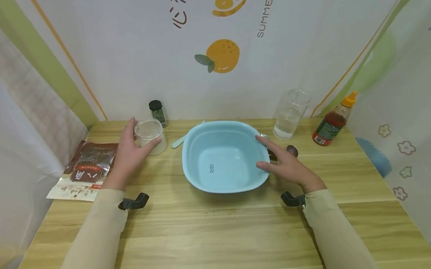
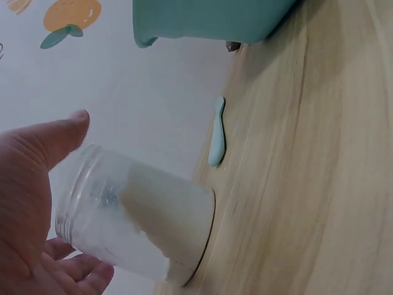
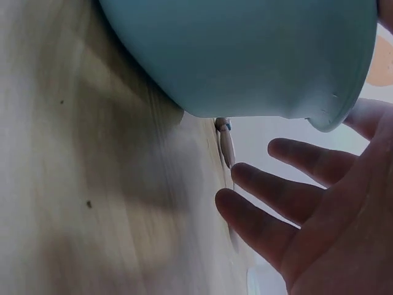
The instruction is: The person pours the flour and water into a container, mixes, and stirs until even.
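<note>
My left hand (image 1: 129, 149) is around a clear plastic jar (image 1: 151, 138) that stands on the table, its thumb along the near side and its fingers at the far left. Off-white contents show through the jar wall (image 2: 166, 215); in the left wrist view the thumb stands off from it. At the right side of a light blue basin (image 1: 222, 168), my right hand (image 1: 288, 164) has its thumb and index fingertips over the rim. Its other fingers (image 3: 276, 190) reach straight beside the outer wall. Nothing shows inside the basin, which rests on the table.
Behind stand a black-lidded spice jar (image 1: 156, 113), a glass (image 1: 287, 121) partly filled with clear liquid, and a red sauce bottle (image 1: 331, 123). A pale blue utensil (image 1: 178, 142) lies left of the basin. A brown food packet (image 1: 90, 166) lies far left; a dark purple round thing (image 1: 292, 150) sits right.
</note>
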A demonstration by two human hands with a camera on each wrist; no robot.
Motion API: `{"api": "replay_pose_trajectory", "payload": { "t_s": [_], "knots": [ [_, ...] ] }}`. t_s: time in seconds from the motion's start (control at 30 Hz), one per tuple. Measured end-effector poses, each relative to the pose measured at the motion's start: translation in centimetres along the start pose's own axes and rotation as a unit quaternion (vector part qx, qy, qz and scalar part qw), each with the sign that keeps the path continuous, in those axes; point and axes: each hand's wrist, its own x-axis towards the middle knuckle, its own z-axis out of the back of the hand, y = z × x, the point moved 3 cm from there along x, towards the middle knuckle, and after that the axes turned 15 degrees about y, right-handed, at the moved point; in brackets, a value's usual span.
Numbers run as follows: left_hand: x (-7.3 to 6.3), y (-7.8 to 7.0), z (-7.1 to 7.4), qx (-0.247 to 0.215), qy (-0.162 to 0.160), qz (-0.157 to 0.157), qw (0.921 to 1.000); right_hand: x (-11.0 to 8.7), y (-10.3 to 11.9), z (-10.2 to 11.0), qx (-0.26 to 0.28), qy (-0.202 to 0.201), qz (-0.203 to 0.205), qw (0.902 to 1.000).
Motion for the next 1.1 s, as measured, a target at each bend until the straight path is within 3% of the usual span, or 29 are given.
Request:
{"api": "replay_pose_trajectory", "payload": {
  "t_s": [0.23, 0.5, 0.73, 1.1],
  "knots": [
    [0.9, 0.8, 0.0, -0.018, 0.002, 0.018, 0.9997, 0.0, -0.5, -0.1, 0.044, 0.005, 0.005, 0.9990],
    [1.7, 1.5, 0.2, -0.018, 0.006, 0.034, 0.9992, 0.3, -0.9, 0.0, 0.102, 0.008, 0.054, 0.9933],
    [1.9, 2.0, 0.1, -0.022, 0.014, 0.041, 0.9988, 0.5, -1.4, -0.3, 0.132, 0.010, 0.067, 0.9890],
    [2.3, 2.7, -0.2, -0.034, 0.004, 0.024, 0.9991, 0.6, -1.3, -0.4, 0.141, 0.004, 0.069, 0.9875]
  ]
}}
